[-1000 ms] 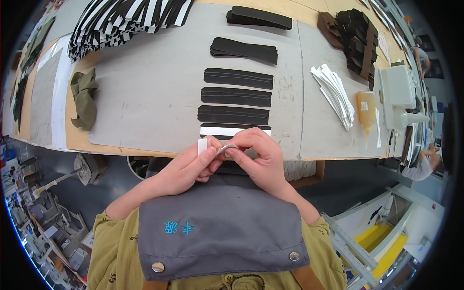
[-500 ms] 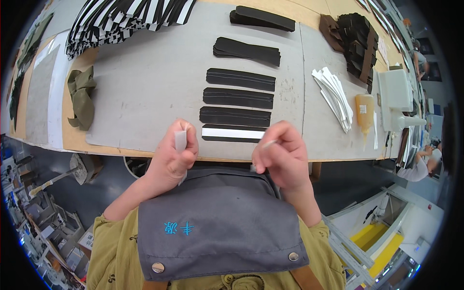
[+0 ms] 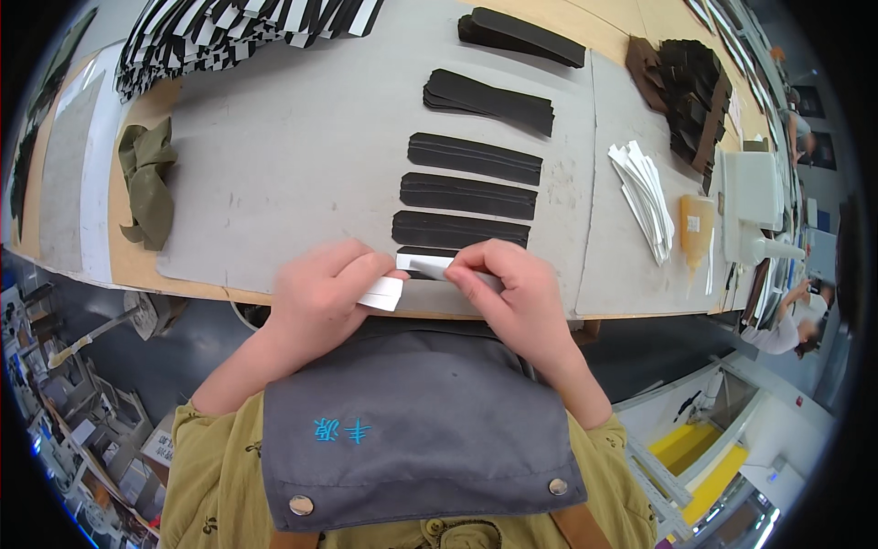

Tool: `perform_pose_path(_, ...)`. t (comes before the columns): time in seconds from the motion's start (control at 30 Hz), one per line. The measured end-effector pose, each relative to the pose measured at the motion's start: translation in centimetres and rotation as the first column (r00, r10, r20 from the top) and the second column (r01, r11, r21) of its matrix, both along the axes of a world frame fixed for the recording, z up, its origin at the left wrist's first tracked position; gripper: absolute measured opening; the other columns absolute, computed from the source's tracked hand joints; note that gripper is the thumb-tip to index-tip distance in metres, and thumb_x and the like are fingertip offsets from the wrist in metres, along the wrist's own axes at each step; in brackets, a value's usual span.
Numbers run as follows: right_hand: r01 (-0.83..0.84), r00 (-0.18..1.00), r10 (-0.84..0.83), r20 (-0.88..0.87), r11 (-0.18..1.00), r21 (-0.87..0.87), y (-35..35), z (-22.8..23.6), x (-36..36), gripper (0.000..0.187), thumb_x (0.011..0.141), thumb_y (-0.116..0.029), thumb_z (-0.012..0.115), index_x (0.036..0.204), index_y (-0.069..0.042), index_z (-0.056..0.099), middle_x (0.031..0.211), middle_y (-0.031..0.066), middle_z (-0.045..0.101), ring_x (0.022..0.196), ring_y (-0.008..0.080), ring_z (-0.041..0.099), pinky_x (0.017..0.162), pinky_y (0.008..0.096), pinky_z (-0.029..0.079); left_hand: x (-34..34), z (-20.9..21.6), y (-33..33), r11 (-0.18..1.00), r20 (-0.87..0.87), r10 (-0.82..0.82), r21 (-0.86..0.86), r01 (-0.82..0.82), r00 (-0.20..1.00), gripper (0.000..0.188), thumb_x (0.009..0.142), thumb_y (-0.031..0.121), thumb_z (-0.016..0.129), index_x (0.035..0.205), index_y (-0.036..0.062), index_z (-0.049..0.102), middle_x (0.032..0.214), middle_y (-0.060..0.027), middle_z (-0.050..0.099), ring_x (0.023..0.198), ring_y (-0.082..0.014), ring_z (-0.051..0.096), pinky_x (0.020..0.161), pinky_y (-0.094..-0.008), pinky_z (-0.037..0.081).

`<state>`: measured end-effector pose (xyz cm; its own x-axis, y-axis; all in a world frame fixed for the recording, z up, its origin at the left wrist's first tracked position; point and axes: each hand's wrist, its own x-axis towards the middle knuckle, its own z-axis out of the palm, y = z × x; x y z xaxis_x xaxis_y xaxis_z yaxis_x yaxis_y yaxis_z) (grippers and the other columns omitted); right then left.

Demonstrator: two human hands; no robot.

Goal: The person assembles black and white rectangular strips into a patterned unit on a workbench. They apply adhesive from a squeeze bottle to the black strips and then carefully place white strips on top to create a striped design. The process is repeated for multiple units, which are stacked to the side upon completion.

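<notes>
My left hand (image 3: pixel 325 285), fingers closed, holds white strips (image 3: pixel 381 295) whose ends stick out beside its thumb at the table's front edge. My right hand (image 3: pixel 517 285) pinches a pale strip (image 3: pixel 430 266) between thumb and fingers. This strip lies over the nearest black strip (image 3: pixel 425 251), partly hidden by my fingers; whether it is stuck down there I cannot tell. Just beyond my hands, more black strips (image 3: pixel 462 229) lie in a column, with a stack of black strips (image 3: pixel 489 102) farther up and another stack (image 3: pixel 521 38) at the far end.
Fanned white strips (image 3: pixel 643 201) lie to the right, beside an amber squeeze bottle (image 3: pixel 697 229) and a white container (image 3: pixel 752 188). Dark brown pieces (image 3: pixel 690 101) are heaped behind them. Olive fabric (image 3: pixel 148 183) and a black-and-white strip pile (image 3: pixel 210 46) are at left.
My hands have come closer together and my right hand has moved its pale strip over the nearest black strip. My left fingers have turned downward, still holding white strips.
</notes>
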<state>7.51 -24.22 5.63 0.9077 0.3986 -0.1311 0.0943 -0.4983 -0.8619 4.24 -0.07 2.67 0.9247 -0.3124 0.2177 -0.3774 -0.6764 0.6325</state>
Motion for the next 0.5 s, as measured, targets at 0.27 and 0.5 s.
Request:
perform_pose_path(0.27,-0.006,0.989,0.029,0.147,0.988,-0.153,2.4,-1.5,1.9,0.015,0.099,-0.018,0.071,0.097,-0.004,0.066,0.085,0.0083,0.068,0.074,0.0283,0.066,0.065,0.0373,0.052,0.5,-1.9,0.3,0.987,0.246,-0.011,0.155,-0.028,0.969,0.034,0.076,0.009,0.081,0.109,0.0154,0.081,0.084,0.0030,0.068,0.065,-0.0155,0.057,0.055,-0.0303,0.046)
perform_pose_path(0.5,0.033,0.969,0.054,0.242,0.939,-0.341,3.3,-2.7,2.3,0.017,0.097,-0.021,0.071,0.090,-0.008,0.064,0.083,0.0064,0.069,0.072,0.0274,0.068,0.060,0.0391,0.053,0.7,-2.4,0.4,0.994,0.223,-0.005,0.105,-0.019,0.975,0.034,0.078,0.010,0.082,0.111,0.0151,0.080,0.085,0.0030,0.068,0.065,-0.0151,0.058,0.055,-0.0297,0.046)
